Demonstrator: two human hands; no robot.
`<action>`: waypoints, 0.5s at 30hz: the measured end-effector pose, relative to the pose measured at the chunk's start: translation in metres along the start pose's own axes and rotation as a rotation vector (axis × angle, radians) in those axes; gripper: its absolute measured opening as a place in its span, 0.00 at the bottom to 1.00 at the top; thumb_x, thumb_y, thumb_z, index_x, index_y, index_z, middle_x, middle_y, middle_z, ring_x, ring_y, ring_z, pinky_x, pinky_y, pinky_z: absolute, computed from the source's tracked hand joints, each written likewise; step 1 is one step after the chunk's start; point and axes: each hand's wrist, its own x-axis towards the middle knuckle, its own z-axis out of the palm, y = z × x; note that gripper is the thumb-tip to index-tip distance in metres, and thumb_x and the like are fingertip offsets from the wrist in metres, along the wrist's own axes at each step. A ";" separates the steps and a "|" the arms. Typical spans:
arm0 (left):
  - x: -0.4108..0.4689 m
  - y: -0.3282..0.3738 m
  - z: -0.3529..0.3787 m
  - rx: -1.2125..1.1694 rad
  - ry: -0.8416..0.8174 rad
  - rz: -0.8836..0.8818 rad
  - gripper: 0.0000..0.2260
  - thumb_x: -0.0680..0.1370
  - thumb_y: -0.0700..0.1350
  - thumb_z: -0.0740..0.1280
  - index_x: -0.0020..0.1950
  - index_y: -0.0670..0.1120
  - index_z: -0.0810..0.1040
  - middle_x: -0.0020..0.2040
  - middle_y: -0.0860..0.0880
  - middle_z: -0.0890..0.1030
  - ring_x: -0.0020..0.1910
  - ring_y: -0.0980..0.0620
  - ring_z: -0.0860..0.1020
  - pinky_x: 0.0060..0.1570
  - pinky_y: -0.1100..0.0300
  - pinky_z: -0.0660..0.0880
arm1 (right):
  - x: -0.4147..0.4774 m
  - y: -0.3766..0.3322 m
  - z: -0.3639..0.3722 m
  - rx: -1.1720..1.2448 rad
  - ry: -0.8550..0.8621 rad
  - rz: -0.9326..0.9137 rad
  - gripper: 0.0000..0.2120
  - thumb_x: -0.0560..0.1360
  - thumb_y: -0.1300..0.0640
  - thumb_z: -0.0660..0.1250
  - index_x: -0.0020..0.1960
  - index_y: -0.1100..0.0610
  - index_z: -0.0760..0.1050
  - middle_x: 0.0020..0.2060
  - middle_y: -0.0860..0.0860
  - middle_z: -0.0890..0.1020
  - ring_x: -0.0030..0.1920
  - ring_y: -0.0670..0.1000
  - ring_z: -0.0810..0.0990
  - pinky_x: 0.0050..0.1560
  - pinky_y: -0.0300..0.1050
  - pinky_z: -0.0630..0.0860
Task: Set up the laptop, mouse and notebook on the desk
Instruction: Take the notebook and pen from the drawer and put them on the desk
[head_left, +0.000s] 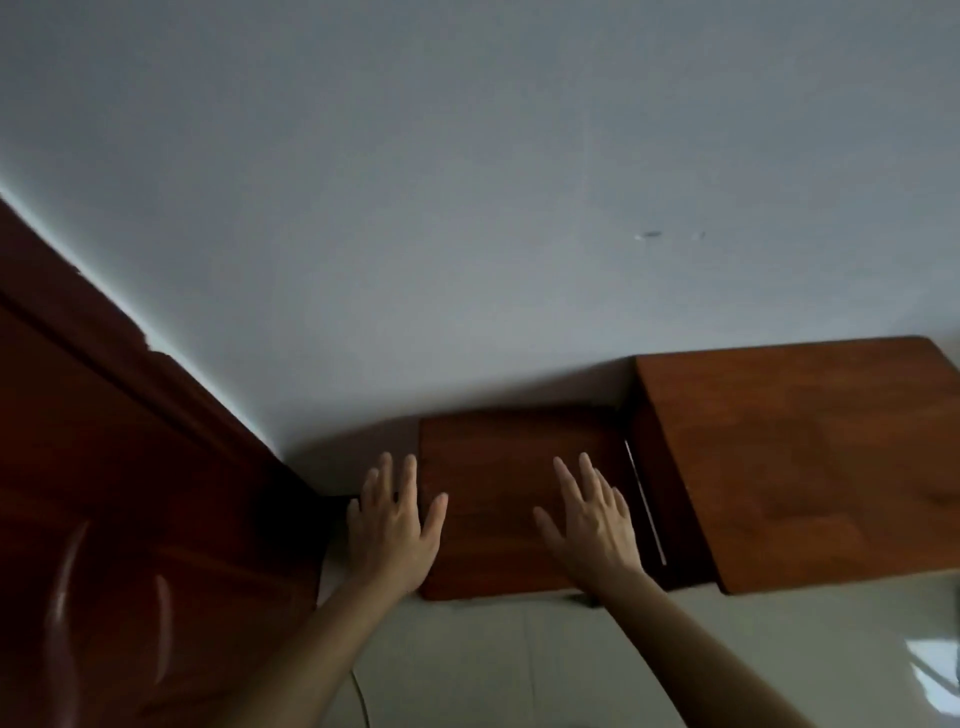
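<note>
Now both hands open, empty: left hand (390, 525) & right hand (592, 519) over low wooden surface (498, 457); higher wooden top (810, 447) (right side).

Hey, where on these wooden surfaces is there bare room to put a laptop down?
The higher desk top on the right, against the wall, is bare. The lower wooden surface is bare between the left hand and right hand; both hands hover open over its near part. No laptop, mouse or notebook is in view.
</note>
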 end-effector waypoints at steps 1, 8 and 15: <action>-0.001 -0.003 0.022 -0.009 -0.017 -0.008 0.32 0.82 0.62 0.53 0.81 0.48 0.53 0.81 0.41 0.51 0.79 0.42 0.53 0.73 0.44 0.59 | -0.006 0.011 0.017 0.024 -0.001 0.029 0.37 0.79 0.35 0.56 0.82 0.47 0.49 0.81 0.56 0.52 0.80 0.56 0.55 0.78 0.55 0.54; -0.026 -0.016 0.163 -0.218 -0.079 -0.191 0.39 0.79 0.64 0.58 0.81 0.47 0.46 0.81 0.42 0.45 0.80 0.41 0.48 0.74 0.44 0.56 | -0.043 0.088 0.131 0.235 -0.045 0.281 0.43 0.79 0.33 0.56 0.81 0.51 0.37 0.82 0.55 0.50 0.79 0.57 0.56 0.75 0.55 0.61; -0.039 -0.032 0.258 -0.810 -0.007 -0.504 0.49 0.74 0.61 0.70 0.80 0.50 0.39 0.82 0.47 0.49 0.80 0.49 0.51 0.77 0.49 0.53 | -0.053 0.147 0.225 0.521 -0.164 0.523 0.40 0.80 0.42 0.62 0.81 0.55 0.45 0.80 0.57 0.56 0.78 0.60 0.60 0.74 0.59 0.64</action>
